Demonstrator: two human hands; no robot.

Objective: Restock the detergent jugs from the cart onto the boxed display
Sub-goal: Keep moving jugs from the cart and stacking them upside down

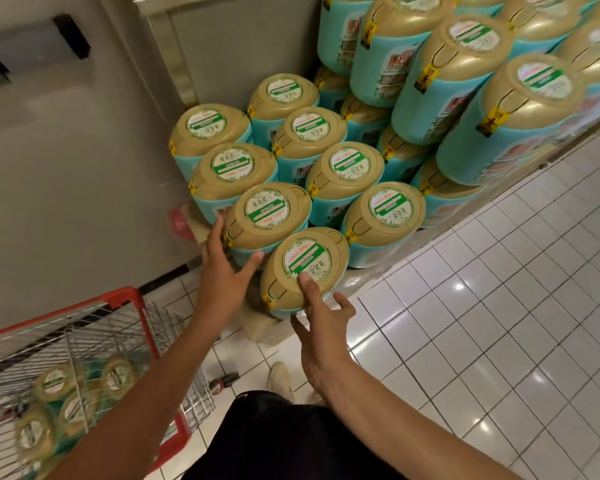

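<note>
Several teal detergent jugs with gold tops stand in rows on the low display. The nearest jug (303, 268) sits at the front corner. My right hand (321, 323) rests on its near edge, thumb on the gold top and fingers spread around its side. My left hand (224, 271) is open with fingers apart, its fingertips touching the side of the second jug (267, 216) just behind. More jugs (66, 407) lie in the red wire cart (125, 303) at lower left.
A taller stack of the same jugs (471, 98) rises at the upper right. A grey wall or cabinet (66, 150) stands on the left. White floor tiles (499, 323) spread to the right. My shoe (280, 379) is below the display's edge.
</note>
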